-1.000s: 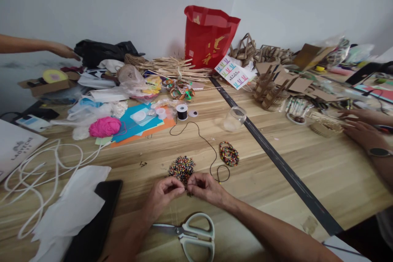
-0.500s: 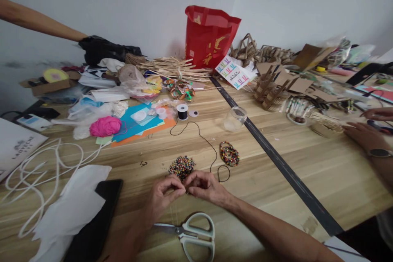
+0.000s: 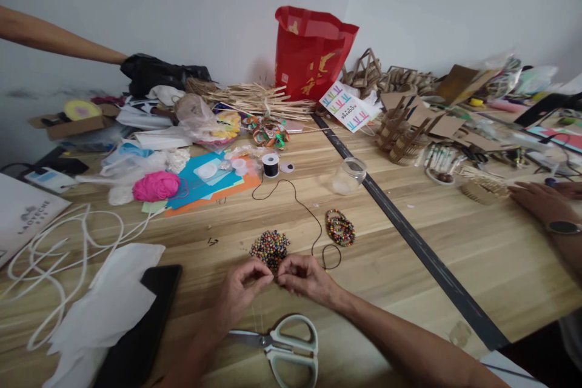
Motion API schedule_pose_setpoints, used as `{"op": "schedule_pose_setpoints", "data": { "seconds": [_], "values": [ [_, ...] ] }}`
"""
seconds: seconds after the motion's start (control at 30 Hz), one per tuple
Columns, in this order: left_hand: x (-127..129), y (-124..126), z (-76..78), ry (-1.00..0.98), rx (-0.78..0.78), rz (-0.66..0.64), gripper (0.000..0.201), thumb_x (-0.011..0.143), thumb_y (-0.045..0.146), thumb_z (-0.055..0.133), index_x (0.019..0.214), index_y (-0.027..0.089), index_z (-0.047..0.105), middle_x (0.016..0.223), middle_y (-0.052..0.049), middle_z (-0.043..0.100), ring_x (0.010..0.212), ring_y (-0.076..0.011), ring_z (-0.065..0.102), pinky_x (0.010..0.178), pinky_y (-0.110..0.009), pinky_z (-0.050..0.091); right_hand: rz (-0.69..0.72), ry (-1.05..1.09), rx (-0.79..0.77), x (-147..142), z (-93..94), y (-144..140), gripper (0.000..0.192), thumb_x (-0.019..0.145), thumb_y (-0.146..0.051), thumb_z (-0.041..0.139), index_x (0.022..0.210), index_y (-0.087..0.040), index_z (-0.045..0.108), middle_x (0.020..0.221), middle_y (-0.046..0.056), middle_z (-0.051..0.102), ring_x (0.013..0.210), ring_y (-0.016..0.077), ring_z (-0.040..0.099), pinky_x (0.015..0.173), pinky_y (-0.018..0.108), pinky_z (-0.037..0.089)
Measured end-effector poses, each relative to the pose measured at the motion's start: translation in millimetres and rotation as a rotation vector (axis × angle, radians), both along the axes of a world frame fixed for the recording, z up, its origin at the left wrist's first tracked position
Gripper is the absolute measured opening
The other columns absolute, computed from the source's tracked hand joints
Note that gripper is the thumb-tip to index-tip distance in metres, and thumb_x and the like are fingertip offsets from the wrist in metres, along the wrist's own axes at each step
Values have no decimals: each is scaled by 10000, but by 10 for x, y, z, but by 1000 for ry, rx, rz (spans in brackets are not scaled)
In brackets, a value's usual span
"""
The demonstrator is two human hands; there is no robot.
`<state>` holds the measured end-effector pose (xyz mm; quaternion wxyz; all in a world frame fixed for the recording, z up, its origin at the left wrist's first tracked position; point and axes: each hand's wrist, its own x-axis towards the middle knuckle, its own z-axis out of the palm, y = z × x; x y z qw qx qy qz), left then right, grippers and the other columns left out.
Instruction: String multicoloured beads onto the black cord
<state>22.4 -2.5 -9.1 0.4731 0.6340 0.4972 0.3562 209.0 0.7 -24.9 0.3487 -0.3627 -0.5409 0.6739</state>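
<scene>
My left hand and my right hand meet fingertip to fingertip just in front of a pile of small multicoloured beads. Both pinch thumb against forefinger. What lies between the fingertips is too small to make out. Below my left hand, faint pale threads hang toward white-handled scissors, which lie with blades pointing left. Beaded bracelets rest right of the pile. A black cord winds across the table beside them, near a spool of black cord.
A glass jar stands beyond the bracelets, by a dark strip crossing the table. White cable, tissue and a black flat object lie left. Pink yarn, a red bag and a co-worker's hand are farther out.
My fingertips have shifted slightly while staying pinched close together. At the far left, another person's arm has dropped a little with the black bag. The co-worker's hands at right have moved slightly.
</scene>
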Motion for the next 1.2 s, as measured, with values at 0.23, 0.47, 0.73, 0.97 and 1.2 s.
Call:
{"op": "schedule_pose_setpoints", "data": {
  "seconds": [0.23,0.47,0.73,0.97,1.2],
  "values": [
    [-71,52,-5,166,119,98,97,729,231,609,661,185,661,664,-20,665,653,-178,608,645,-253,475,-90,-32,58,16,-2,29,421,759,-566,611,735,-155,518,577,-40,465,472,64,395,447,183,329],
    [-111,53,-87,374,302,-32,144,775,164,567,719,195,696,752,-47,676,734,-191,621,689,-278,475,-118,-110,173,16,-33,30,360,798,-503,595,715,-156,550,629,-13,478,545,87,411,489,198,334],
    [-74,26,-145,548,437,-112,156,803,134,555,772,192,696,778,-49,652,760,-202,604,712,-306,470,-129,-111,172,9,-42,28,334,789,-468,610,709,-147,561,638,-13,483,554,85,419,499,200,333],
    [-64,30,-158,632,500,-139,147,811,113,561,810,187,689,792,-52,651,771,-211,591,710,-320,465,-132,-10,37,-12,-35,34,387,741,-521,641,716,-149,535,563,-45,451,452,56,355,421,180,289],
    [-19,30,-160,700,523,-140,130,823,115,564,781,179,669,793,-43,644,762,-195,591,705,-313,476,-134,5,-26,-11,-24,34,402,716,-522,666,712,-143,533,555,-48,463,447,47,361,424,172,301]
  ]
}}
